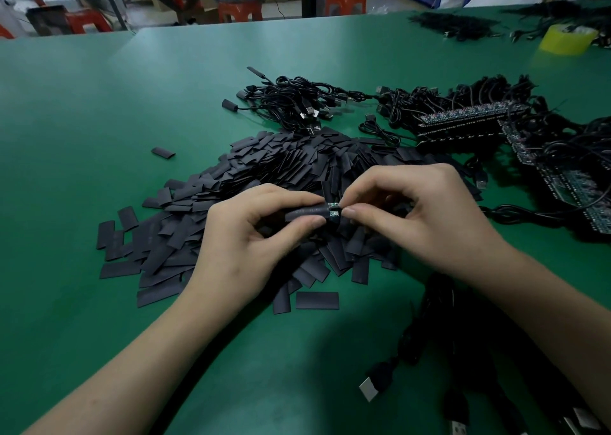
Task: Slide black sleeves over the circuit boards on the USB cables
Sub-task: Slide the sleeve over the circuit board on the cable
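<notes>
A lone sleeve piece (163, 152) lies far up and to the left of the left hand (261, 236). That hand pinches a black sleeve (305, 215) between its thumb and fingers. Right at its fingertips, a little bit of the circuit board (334, 210) peeks out of the sleeve's end. The right hand (426, 216) pinches that board end from the other side, so the two hands almost touch. Under and behind both hands is a big pile of sleeves (264, 170). Up and to the right of the right hand sit rows of bare boards (463, 120). Below the right wrist lie dark cables with a USB plug (368, 390).

I think the sleeve is nearly on, but not all the way. The sleeve looks flat and snug, so a board corner could catch on its edge. Then a hard push could crumple the sleeve or tug the wire off the board. If the push stops too soon, part of the board would stay bare. A loose pinch could also drop the sleeve into the pile.
</notes>
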`<action>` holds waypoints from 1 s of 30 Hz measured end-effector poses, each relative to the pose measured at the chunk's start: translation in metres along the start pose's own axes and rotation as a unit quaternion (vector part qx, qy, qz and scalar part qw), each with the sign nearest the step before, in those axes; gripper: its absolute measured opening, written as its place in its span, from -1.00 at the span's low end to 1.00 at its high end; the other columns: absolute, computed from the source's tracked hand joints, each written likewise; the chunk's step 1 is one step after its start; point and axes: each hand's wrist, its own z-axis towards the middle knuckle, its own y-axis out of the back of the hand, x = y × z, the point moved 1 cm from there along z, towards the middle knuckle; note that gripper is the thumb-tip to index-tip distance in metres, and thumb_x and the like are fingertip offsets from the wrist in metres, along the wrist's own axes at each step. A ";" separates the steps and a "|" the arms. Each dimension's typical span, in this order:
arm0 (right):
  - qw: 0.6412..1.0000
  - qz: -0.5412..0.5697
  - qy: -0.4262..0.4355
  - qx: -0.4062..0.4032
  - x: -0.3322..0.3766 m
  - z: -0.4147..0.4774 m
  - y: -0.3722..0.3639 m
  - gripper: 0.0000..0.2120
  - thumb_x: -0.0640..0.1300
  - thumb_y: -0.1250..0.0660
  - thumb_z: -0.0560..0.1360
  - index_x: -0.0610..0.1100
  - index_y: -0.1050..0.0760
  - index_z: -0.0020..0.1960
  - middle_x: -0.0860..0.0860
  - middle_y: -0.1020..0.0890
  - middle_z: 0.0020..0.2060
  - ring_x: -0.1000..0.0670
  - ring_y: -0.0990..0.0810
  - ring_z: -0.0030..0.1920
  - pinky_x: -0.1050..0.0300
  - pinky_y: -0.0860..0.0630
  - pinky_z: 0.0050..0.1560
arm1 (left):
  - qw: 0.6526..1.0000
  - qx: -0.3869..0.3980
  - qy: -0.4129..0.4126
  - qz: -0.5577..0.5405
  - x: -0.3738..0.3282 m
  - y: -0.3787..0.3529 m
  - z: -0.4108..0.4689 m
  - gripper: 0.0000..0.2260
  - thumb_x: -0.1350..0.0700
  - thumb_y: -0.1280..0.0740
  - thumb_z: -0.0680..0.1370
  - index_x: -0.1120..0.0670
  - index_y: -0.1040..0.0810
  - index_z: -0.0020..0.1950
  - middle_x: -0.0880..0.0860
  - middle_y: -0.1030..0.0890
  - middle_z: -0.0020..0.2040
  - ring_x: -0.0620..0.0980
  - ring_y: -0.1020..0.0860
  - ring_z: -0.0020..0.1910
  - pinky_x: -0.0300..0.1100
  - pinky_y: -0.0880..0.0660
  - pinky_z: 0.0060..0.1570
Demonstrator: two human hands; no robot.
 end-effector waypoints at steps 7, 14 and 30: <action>0.998 -0.020 0.050 -0.039 0.004 -0.003 -0.001 -0.93 -0.21 -0.52 0.51 -0.11 -0.70 -0.01 0.11 -0.70 -0.19 0.16 -0.68 -0.17 0.24 -0.59 -0.11 | 0.998 -0.004 0.005 -0.060 -0.001 -0.004 -0.003 -0.84 0.09 -0.49 0.52 0.02 -0.73 0.10 -0.09 -0.72 -0.03 -0.05 -0.69 -0.01 -0.28 -0.53 0.02; 0.997 -0.022 0.058 -0.037 0.007 -0.003 -0.002 -0.95 -0.22 -0.52 0.51 -0.13 -0.70 -0.03 0.09 -0.70 -0.21 0.15 -0.67 -0.18 0.23 -0.59 -0.12 | 0.996 -0.003 0.010 -0.088 -0.003 -0.007 -0.004 -0.83 0.09 -0.49 0.52 0.03 -0.72 0.10 -0.07 -0.73 -0.04 -0.07 -0.70 -0.05 -0.29 -0.56 -0.01; 0.903 0.347 -0.215 0.132 -0.001 0.003 -0.003 -0.84 -0.15 -0.37 0.47 -0.19 -0.64 0.00 -0.17 -0.74 -0.26 -0.08 -0.74 -0.31 0.17 -0.65 -0.22 | 0.998 -0.025 -0.054 0.010 -0.012 -0.003 -0.002 -0.80 0.08 -0.50 0.51 0.03 -0.72 0.13 -0.03 -0.66 -0.04 -0.05 -0.63 -0.03 -0.30 -0.47 -0.01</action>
